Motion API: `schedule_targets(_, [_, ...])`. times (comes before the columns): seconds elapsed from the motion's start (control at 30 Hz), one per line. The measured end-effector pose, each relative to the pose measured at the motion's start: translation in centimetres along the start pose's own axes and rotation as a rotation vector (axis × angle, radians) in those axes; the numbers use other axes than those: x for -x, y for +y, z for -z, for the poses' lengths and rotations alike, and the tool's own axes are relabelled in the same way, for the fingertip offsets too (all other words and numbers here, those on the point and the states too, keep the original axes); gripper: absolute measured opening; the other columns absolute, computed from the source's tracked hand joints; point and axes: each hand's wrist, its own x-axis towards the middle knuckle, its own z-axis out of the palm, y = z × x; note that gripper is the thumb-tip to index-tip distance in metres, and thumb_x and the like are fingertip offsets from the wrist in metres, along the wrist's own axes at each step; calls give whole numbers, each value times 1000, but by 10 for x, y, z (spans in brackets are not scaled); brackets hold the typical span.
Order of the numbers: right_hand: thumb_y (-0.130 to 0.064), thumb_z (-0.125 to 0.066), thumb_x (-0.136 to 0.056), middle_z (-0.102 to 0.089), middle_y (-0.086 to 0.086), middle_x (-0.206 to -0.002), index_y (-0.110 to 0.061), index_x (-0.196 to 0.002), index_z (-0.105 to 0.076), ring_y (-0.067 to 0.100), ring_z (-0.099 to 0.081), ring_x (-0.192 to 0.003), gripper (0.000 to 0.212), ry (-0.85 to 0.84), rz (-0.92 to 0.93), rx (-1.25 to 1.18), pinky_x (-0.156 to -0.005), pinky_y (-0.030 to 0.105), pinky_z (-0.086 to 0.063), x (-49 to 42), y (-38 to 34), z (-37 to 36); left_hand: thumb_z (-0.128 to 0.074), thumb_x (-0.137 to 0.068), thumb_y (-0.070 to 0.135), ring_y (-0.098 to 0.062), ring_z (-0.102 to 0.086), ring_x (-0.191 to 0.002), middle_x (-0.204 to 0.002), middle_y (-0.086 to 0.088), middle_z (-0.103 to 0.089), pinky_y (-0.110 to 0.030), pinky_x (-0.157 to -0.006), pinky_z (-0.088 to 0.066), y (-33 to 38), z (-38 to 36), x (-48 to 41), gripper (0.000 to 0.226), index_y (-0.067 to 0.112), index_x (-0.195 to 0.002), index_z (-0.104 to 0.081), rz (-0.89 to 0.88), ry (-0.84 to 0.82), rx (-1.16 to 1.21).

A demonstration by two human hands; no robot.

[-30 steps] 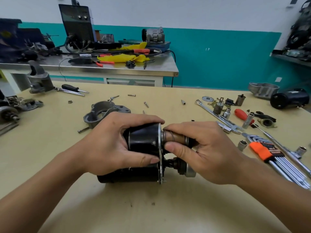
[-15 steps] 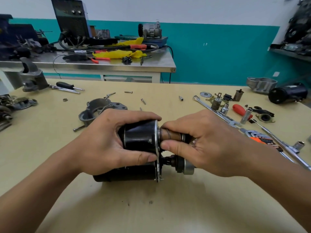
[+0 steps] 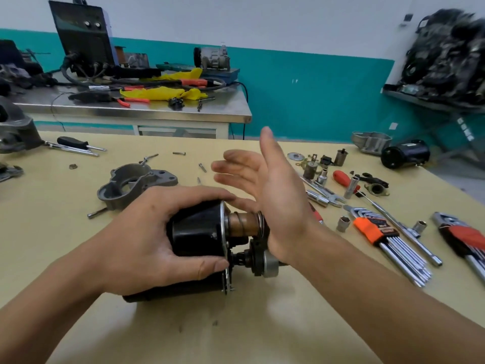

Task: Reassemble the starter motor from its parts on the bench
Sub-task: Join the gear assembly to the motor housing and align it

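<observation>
"Firstly, where does the starter motor [image 3: 199, 232] lie?"

"On the bench [image 3: 262, 332], on its side, near the middle of the near edge. Its long axis runs left to right, parallel to that edge. The pinion [image 3: 270, 264] and plunger [image 3: 242, 223] face right."

"And the 2 hands?"

"The left hand [image 3: 147, 240] grips the black body, fingers over the top, thumb on the near side. The right hand [image 3: 267, 195] has straight fingers and holds nothing. Its heel is just beside the pinion end; I cannot tell whether it touches."

"And the nose housing [image 3: 133, 185]?"

"Loose on the bench beyond the left hand, toward the left edge. In my judgement it fits over the right-facing end, so it lies on the wrong side. The left hand is nearer but occupied, so the free right hand would have to cross over."
</observation>
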Motion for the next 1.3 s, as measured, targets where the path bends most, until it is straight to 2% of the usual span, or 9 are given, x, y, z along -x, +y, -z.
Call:
schedule_targets(0.1, [-70, -22, -95, -72, -6, -115, -20, -123, -62, 6, -61, -115, 70, -2, -6, 93, -102, 35, -42, -3, -2, -17, -80, -72, 51, -10, -68, -103, -112, 16, -70, -26, -84, -55, 3, 0, 1, 63, 36, -131, -62, -8, 11, -37])
schedule_targets(0.27, [-77, -22, -91, -63, -7, -130, -21, -137, -56, 4, -53, -115, 80, -83, -75, 180, -80, 20, -35, -2, -5, -31, -85, -74, 41, -12, -70, -98, -108, 13, -72, -37, -80, -56, 4, -2, 1, 59, 30, -128, -65, -19, 6, -27])
schedule_targets(0.37, [-75, -22, -92, -61, -7, -134, -21, -138, -54, -1, -52, -108, 78, -5, -69, 75, -76, 19, -33, -3, -8, -28, -77, -77, 59, -10, -68, -99, -111, 17, -70, -37, -81, -56, 5, 4, 0, 68, 40, -138, -55, 0, -40, -151])
schedule_targets(0.53, [-69, -24, -95, -69, -5, -120, -18, -126, -62, 5, -57, -118, 71, 125, 8, -77, -94, 30, -36, -2, -4, -20, -46, -74, 86, -5, -59, -96, -113, 25, -60, -32, -79, -51, 18, 12, -9, 83, 62, -146, -14, 10, -227, -603])
schedule_targets(0.67, [-64, -31, -97, -74, -3, -108, -17, -104, -70, 9, -62, -111, 61, 246, 42, -169, -107, 45, -35, -3, 2, -18, -57, -73, 81, 0, -53, -102, -117, 29, -54, -33, -87, -48, 25, 14, -19, 82, 64, -143, -16, 43, -359, -556])
schedule_targets(0.8, [-52, -41, -97, -74, -3, -93, -21, -77, -69, 14, -63, -100, 46, 356, 68, -231, -91, 42, -39, -11, 2, -11, -70, -77, 69, 4, -50, -110, -123, 33, -52, -31, -96, -45, 25, 18, -32, 77, 68, -138, -22, 79, -445, -477])
schedule_targets(1.0, [-28, -55, -95, -68, 14, -84, -7, -78, -69, 16, -57, -78, 31, 297, 231, 455, -69, 33, -41, -54, -30, 35, -70, -82, 61, -2, -46, -121, -133, 29, -45, -33, -107, -41, 21, 21, -34, 81, 74, -135, -10, 165, -499, -500])
schedule_targets(1.1, [-29, -61, -93, -67, 1, -77, -11, -83, -72, 8, -58, -71, 24, 132, 262, 895, -65, 30, -46, -74, -22, 45, -67, -82, 64, -4, -48, -115, -126, 31, -40, -33, -102, -44, 30, 15, -27, 83, 83, -127, 0, 175, -490, -555])
schedule_targets(1.3, [-27, -62, -94, -67, -4, -98, -16, -103, -74, 14, -62, -90, 18, -149, 246, 1291, -85, 37, -56, -112, 8, 32, -65, -86, 61, -17, -55, -109, -123, 24, -37, -45, -89, -51, 47, 4, -19, 79, 78, -126, 1, 166, -491, -608])
